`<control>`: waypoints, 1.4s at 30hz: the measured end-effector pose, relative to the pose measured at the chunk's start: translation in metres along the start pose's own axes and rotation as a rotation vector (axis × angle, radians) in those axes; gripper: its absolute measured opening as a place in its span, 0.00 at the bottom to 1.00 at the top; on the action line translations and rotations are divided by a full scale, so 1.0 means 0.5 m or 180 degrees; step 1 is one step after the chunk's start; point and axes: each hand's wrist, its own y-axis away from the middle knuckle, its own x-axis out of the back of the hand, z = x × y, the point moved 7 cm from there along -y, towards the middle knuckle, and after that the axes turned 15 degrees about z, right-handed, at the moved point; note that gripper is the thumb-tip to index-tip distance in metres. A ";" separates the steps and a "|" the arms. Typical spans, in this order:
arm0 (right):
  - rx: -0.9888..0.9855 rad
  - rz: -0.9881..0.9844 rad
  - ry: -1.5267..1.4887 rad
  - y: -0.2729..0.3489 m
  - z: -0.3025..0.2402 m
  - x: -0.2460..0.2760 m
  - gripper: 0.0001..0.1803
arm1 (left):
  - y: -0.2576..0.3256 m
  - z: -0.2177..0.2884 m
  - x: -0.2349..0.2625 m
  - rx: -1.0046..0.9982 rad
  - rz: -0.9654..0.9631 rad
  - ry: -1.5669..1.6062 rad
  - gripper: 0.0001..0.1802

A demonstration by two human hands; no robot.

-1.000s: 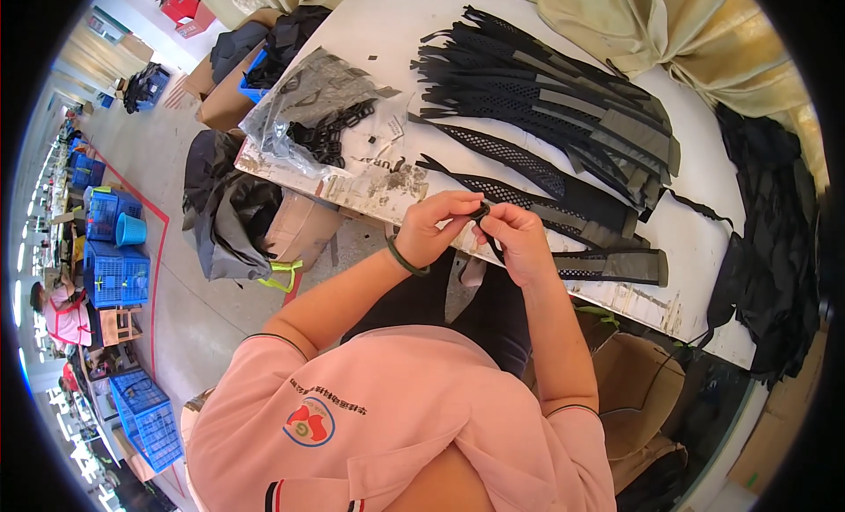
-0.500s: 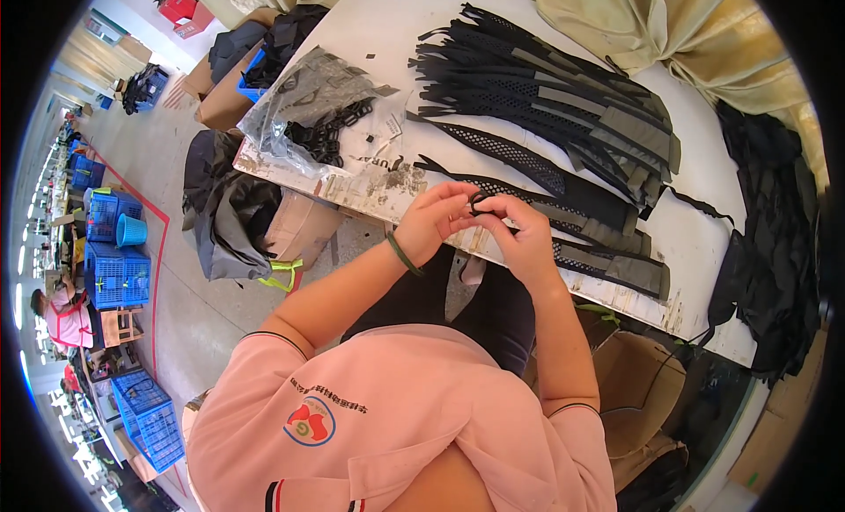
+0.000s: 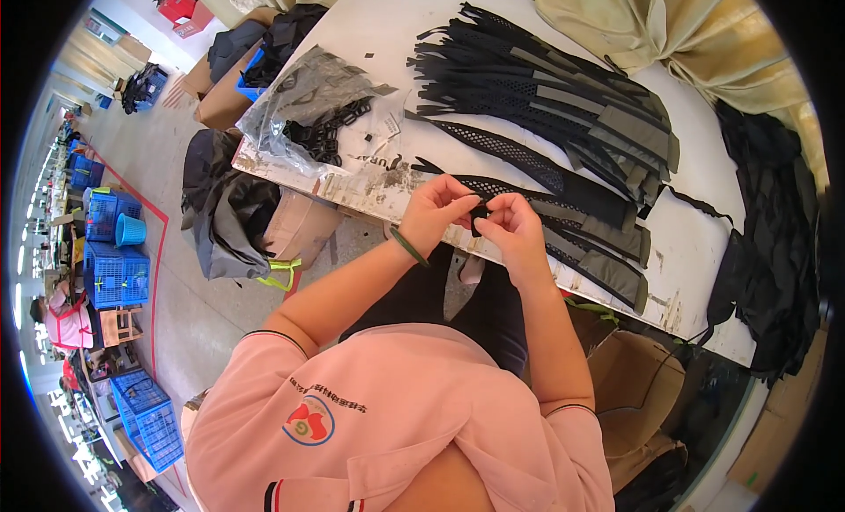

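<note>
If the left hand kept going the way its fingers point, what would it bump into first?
Probably the right hand. The left hand points across at it, both pinching a small black piece on a black mesh strap. Depth is hard to judge.

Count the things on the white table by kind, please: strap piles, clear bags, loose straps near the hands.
Strap piles: 1
Clear bags: 1
Loose straps by the left hand and right hand: 3
Total: 5
</note>
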 end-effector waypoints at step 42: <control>0.0151 -0.0554 0.0377 -0.041 -0.038 -0.017 0.08 | 0.066 0.013 -0.010 -0.1728 -0.0731 -0.1412 0.17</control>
